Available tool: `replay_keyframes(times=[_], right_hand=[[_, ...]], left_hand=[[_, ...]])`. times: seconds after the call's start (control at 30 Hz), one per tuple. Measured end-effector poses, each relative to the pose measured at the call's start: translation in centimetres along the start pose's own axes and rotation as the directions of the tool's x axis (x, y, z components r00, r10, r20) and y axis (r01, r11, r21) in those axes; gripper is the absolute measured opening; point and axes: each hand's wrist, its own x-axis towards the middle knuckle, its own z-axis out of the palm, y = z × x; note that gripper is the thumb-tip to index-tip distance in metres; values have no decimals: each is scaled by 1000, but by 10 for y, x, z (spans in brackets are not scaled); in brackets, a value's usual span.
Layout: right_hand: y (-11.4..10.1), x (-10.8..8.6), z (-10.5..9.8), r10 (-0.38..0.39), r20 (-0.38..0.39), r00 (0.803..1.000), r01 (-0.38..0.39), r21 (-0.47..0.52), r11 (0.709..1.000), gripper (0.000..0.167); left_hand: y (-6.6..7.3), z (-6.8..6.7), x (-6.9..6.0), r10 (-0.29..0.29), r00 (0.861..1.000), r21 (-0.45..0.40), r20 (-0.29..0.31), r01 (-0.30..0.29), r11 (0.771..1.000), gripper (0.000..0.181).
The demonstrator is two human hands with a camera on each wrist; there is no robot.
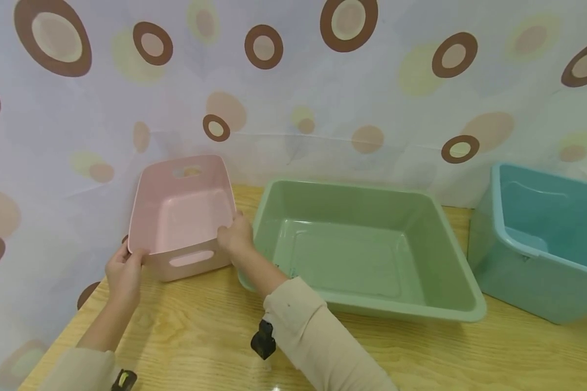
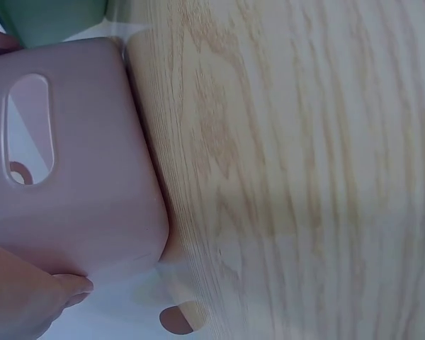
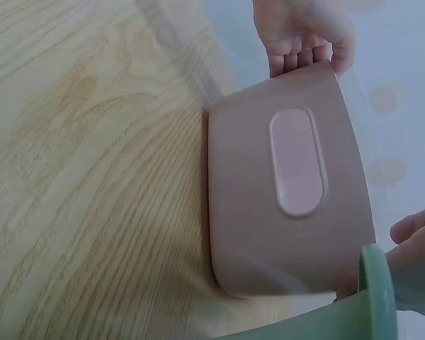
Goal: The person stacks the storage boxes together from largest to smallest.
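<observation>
A pink plastic basket (image 1: 186, 217) with oval handle slots stands on the wooden table at the left, and nothing lies inside it. My left hand (image 1: 125, 271) grips its near left corner, thumb over the rim and fingers outside. At the near right corner my right hand (image 1: 237, 234) pinches the rim. In the right wrist view the basket's near wall (image 3: 248, 191) faces the camera, with the left hand (image 3: 304, 32) at one end and the right hand (image 3: 419, 258) at the other. The left wrist view shows the left thumb side (image 2: 28, 294) against the basket (image 2: 92, 198).
A wide green basin (image 1: 352, 309) sits right beside the pink basket, its rim close to my right hand. Farther right stands a deep blue bin (image 1: 523, 282). A wall sheet with brown ring patterns (image 1: 293, 81) hangs behind the wooden table (image 1: 200, 331).
</observation>
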Motion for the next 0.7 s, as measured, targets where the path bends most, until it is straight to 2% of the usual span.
replay_keyframes(times=[0.13, 0.27, 0.53, 0.7], right_hand=[[2, -2, 2, 25, 9, 1000, -24, -19, 1000, 59], [4, -4, 5, 43, 26, 999, -43, 4, 999, 64], [5, -5, 9, 61, 22, 998, -61, 11, 998, 69], [6, -5, 12, 88, 11, 996, -89, 67, 994, 64]], left_hand=[[1, -2, -1, -15, 1000, -22, 4, 15, 1000, 55], [2, -4, -3, -17, 1000, -17, 0, 17, 1000, 54], [1, -4, -1, 28, 1000, 20, -14, -27, 999, 51], [1, -3, 2, -4, 1000, 35, -8, 4, 999, 51]])
